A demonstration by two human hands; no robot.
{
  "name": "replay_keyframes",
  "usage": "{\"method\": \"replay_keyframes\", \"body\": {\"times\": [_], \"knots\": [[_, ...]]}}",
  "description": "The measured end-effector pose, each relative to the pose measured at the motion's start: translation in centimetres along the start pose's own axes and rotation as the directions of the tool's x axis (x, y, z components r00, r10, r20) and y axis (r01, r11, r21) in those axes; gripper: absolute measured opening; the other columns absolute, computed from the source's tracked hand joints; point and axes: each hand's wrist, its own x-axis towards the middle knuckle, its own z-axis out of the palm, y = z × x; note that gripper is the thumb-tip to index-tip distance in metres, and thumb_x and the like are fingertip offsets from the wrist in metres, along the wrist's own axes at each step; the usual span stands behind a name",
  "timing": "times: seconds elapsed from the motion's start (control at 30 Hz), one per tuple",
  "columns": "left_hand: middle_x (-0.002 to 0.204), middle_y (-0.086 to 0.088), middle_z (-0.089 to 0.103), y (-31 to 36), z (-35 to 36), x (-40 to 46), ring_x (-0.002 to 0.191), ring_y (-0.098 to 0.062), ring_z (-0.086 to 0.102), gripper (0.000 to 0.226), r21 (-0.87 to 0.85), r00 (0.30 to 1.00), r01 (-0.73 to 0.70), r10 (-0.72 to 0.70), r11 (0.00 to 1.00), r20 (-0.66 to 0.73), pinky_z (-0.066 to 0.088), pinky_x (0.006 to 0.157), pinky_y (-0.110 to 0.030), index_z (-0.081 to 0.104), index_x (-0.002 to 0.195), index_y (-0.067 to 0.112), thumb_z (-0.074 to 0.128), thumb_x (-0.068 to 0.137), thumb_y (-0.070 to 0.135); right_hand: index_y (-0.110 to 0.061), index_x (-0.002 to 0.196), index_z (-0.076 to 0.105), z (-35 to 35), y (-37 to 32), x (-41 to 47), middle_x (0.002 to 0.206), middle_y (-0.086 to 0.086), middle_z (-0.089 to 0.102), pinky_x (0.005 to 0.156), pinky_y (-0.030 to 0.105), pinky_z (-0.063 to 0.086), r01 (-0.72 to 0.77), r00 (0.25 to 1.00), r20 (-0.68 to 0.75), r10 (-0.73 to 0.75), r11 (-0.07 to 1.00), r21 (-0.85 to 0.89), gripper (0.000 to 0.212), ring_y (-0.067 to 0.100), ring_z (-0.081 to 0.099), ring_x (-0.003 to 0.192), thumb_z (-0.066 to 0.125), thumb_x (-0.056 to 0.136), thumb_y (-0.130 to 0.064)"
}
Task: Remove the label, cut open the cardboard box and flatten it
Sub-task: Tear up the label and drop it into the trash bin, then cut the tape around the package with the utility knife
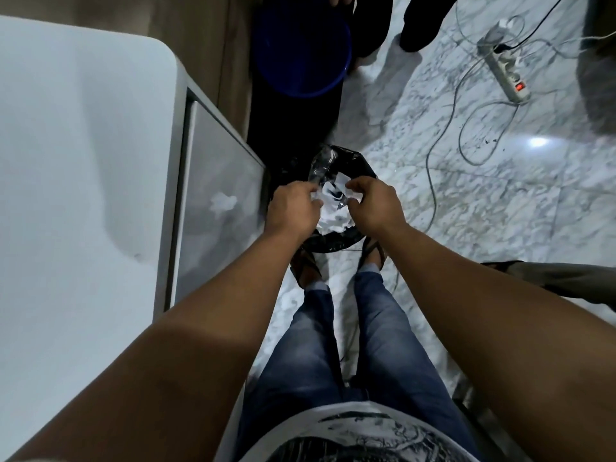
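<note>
Both my hands reach down over a small bin lined with a black bag (pixel 333 243) on the floor in front of my feet. My left hand (pixel 293 208) and my right hand (pixel 373 205) pinch a crumpled piece of clear tape or label film (pixel 336 198) between them, right above the bin's mouth. White crumpled paper scraps (pixel 330 225) lie inside the bin. No cardboard box is in view.
A white table (pixel 83 145) fills the left side, its edge beside my left arm. A blue bucket (pixel 300 51) stands further ahead. A power strip (pixel 505 70) with cables lies on the marble floor at right. Another person's dark legs (pixel 416 25) stand at the top.
</note>
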Motion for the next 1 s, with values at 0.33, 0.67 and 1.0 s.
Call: {"method": "replay_keyframes", "body": {"times": [0.33, 0.67, 1.0], "knots": [[0.122, 0.0, 0.071, 0.8, -0.8, -1.8, 0.109, -0.023, 0.065, 0.032, -0.046, 1.0, 0.027, -0.027, 0.999, 0.003, 0.055, 0.092, -0.038, 0.071, 0.122, 0.025, 0.057, 0.094, 0.031, -0.016, 0.124, 0.064, -0.4, 0.1, -1.3, 0.124, 0.003, 0.068, 0.09, 0.024, 0.044, -0.004, 0.996, 0.084, 0.003, 1.0, 0.011, 0.036, 0.02, 0.061, 0.114, 0.057, 0.089, -0.01], [0.117, -0.003, 0.073, 2.8, -6.1, -6.7, 0.107, -0.024, 0.067, 0.028, -0.131, 0.987, 0.009, -0.03, 0.991, -0.16, 0.054, 0.092, -0.034, 0.072, 0.117, 0.022, 0.058, 0.094, 0.03, -0.014, 0.12, 0.066, -4.3, -5.0, -4.4, 0.117, 0.005, 0.071, 0.09, 0.033, 0.053, 0.192, 0.981, 0.018, -0.192, 0.981, 0.013, 0.031, 0.024, 0.067, 0.104, 0.058, 0.09, -0.013], [0.12, 0.004, 0.072, 5.5, -12.4, -13.2, 0.109, -0.016, 0.066, 0.028, -0.266, 0.886, -0.04, -0.089, 0.963, -0.456, 0.05, 0.092, -0.028, 0.071, 0.12, 0.023, 0.058, 0.096, 0.031, -0.017, 0.123, 0.065, -9.2, -13.6, -6.5, 0.123, 0.001, 0.068, 0.088, 0.024, 0.047, 0.524, 0.852, 0.035, -0.523, 0.851, -0.039, 0.033, 0.016, 0.063, 0.111, 0.057, 0.092, -0.015]]}}
